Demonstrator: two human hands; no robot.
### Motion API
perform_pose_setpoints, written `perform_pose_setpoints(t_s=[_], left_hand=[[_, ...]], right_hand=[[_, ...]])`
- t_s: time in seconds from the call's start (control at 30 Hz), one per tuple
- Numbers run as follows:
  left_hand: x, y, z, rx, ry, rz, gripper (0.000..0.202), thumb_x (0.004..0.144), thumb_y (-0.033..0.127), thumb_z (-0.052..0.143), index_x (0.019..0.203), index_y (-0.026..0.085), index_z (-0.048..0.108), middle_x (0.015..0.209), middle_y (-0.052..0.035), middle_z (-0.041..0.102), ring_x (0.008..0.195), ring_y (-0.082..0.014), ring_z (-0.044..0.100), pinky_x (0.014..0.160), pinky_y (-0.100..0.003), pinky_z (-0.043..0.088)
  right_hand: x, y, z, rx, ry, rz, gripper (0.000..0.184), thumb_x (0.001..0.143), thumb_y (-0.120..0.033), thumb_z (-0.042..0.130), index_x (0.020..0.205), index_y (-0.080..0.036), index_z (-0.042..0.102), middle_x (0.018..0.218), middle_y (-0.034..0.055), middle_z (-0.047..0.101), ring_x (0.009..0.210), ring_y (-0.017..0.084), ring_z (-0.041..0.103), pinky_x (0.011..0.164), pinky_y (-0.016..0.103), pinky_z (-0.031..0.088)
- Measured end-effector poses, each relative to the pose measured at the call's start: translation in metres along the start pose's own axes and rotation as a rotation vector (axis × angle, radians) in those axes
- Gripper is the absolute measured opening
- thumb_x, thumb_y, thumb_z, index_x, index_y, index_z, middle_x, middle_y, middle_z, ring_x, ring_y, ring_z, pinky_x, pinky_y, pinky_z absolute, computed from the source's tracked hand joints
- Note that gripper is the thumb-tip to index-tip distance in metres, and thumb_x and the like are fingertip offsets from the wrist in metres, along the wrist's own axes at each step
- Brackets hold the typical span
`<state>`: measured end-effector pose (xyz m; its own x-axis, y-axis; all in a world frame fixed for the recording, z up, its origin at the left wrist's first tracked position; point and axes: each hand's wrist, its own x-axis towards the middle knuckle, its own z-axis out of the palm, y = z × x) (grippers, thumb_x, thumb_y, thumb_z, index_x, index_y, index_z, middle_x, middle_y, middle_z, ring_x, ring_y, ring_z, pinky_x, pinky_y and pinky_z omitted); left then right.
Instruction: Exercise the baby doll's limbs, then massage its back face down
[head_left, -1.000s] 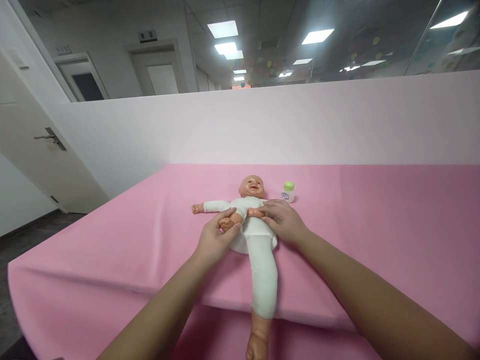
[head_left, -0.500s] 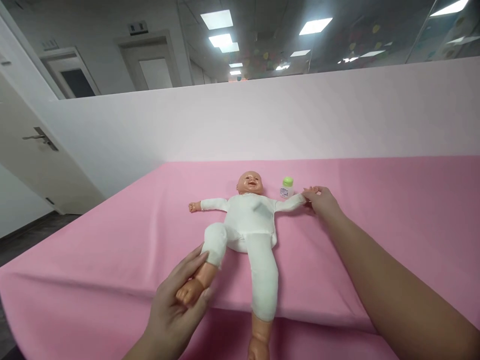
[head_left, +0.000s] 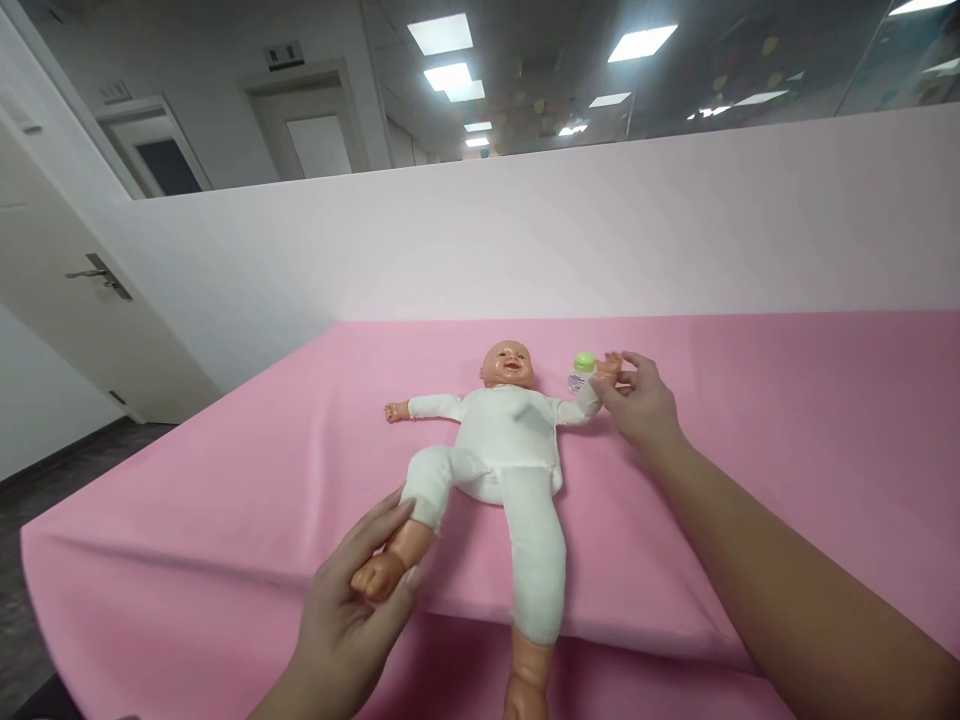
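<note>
A baby doll (head_left: pixel 506 430) with a white cloth body lies on its back on a pink sheet (head_left: pixel 247 480), its head toward the wall. Cradled in my left hand (head_left: pixel 352 600) is the doll's lower leg on the left side, which is bent at the knee. My right hand (head_left: pixel 637 400) grips the doll's forearm at the wrist on the right side, the small plastic hand standing up beside my fingers. The doll's other leg lies straight, its foot over the front edge. Close behind the held arm is a small jar with a green lid (head_left: pixel 583 372), partly hidden.
A low white wall (head_left: pixel 525 240) runs behind the pink surface, with glass above it. At left stands a door (head_left: pixel 90 300) with a metal handle. The sheet folds down over the front edge.
My right hand has lifted the doll's forearm and bent it up and inward, nearer the jar. The left hand still holds the leg in about the same place. The view has shifted slightly.
</note>
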<state>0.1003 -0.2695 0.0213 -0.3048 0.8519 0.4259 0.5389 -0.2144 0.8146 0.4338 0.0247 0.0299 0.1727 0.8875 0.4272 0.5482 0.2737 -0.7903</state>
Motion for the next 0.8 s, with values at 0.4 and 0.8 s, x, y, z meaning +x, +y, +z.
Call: perform_pose_setpoints(t_s=[0.4, 0.8], left_hand=[[0.092, 0.013, 0.066, -0.204, -0.109, -0.028, 0.049, 0.088, 0.038, 0.075, 0.135, 0.025, 0.067, 0.145, -0.0090, 0.061, 0.140, -0.0286, 0.052, 0.120, -0.045, 0.039], [0.082, 0.014, 0.070, -0.173, -0.088, 0.011, 0.048, 0.088, 0.037, 0.074, 0.134, 0.025, 0.068, 0.152, -0.0098, 0.054, 0.147, -0.0299, 0.043, 0.122, -0.046, 0.036]], right_hand=[[-0.048, -0.039, 0.045, -0.189, -0.285, -0.810, 0.027, 0.096, -0.029, 0.061, 0.119, -0.031, 0.077, 0.130, 0.0035, 0.070, 0.125, 0.028, 0.060, 0.112, 0.049, 0.044], [-0.029, -0.029, 0.027, -0.211, -0.319, -0.507, 0.045, 0.094, -0.038, 0.063, 0.139, -0.030, 0.062, 0.133, 0.0046, 0.069, 0.121, 0.030, 0.065, 0.102, 0.049, 0.051]])
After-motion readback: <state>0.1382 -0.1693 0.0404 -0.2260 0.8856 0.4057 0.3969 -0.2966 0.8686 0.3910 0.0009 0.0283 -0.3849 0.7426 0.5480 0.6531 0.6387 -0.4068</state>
